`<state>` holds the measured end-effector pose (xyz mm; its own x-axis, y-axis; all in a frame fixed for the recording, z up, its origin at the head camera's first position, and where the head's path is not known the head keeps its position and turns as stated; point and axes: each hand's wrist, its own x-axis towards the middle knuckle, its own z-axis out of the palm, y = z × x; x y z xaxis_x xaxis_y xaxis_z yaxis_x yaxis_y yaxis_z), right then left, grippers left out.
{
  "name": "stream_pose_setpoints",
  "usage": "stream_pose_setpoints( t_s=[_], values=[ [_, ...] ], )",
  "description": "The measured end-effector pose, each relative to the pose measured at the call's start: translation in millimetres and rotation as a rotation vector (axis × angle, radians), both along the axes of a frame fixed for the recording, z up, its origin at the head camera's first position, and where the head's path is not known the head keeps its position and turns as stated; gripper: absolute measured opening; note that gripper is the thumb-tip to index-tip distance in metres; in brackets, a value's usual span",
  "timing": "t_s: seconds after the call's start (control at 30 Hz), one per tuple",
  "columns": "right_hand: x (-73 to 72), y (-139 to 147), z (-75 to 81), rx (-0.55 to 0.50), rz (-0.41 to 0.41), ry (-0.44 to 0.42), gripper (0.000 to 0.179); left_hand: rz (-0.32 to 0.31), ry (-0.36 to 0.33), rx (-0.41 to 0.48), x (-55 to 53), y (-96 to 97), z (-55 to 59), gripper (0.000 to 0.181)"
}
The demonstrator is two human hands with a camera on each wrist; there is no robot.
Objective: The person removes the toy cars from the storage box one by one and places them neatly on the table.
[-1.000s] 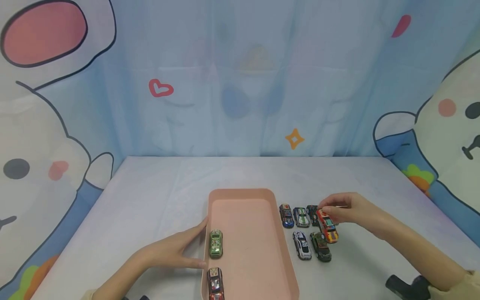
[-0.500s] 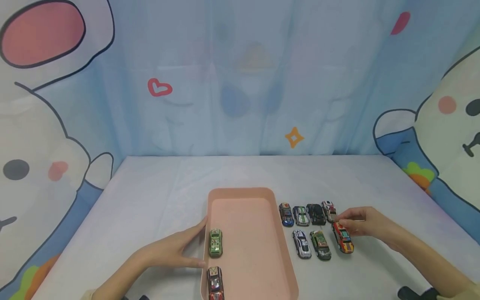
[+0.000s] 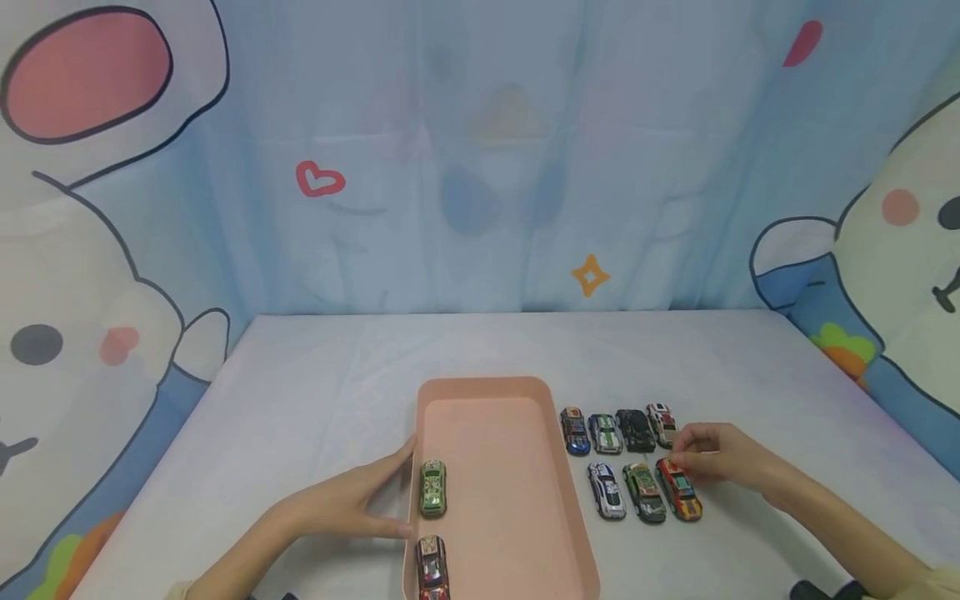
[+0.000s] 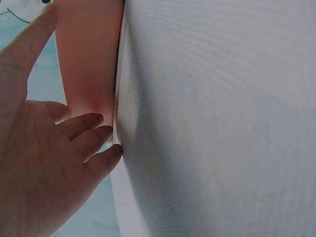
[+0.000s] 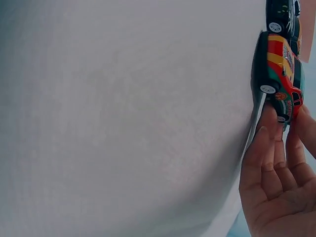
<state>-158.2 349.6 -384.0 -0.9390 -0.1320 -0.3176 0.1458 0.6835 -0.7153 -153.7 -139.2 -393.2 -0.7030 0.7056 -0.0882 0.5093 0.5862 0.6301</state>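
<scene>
My right hand [image 3: 723, 454] pinches the far end of a red and yellow toy car [image 3: 681, 492] at the right of the front row. In the right wrist view, thumb and fingertips meet at one end of this car [image 5: 284, 74], whose wheels are close to the cloth. To the left, my left hand [image 3: 341, 500] rests spread against the pink tray [image 3: 483, 386], fingertips and thumb along its left side. Seen from the left wrist, the fingers lie along the tray's outer wall [image 4: 89, 59]. Inside the tray are a green toy car [image 3: 432, 489] and a dark red one [image 3: 432, 568].
Beside the held car stand a dark green camouflage car [image 3: 643, 493] and a white and black car [image 3: 606, 492]. Behind them a row holds a blue car [image 3: 575, 432], a white and green car [image 3: 605, 434], a black car [image 3: 635, 431] and a white and red car [image 3: 662, 423].
My right hand has carried the red and yellow car from above the others rightward, then slightly left and down beside the camouflage car. My left hand stays at the tray.
</scene>
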Motion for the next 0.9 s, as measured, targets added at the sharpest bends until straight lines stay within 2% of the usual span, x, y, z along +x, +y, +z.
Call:
stream_pose_setpoints(
  t_s=[0.23, 0.6, 0.9],
  values=[
    [-2.5, -1.2, -6.4, 0.066, -0.003, 0.045, 0.023, 0.002, -0.008, 0.004, 1.0, 0.1, 0.0, 0.103],
    [-1.7, -4.2, -10.1, 0.142, 0.107, 0.239, 0.013, -0.005, -0.006, 0.008, 0.1, 0.2, 1.4, 0.103],
    [0.9, -7.8, -9.4, 0.172, 0.078, 0.262, 0.013, -0.001, -0.011, 0.009, 0.8, 0.1, 0.9, 0.103]
  ],
)
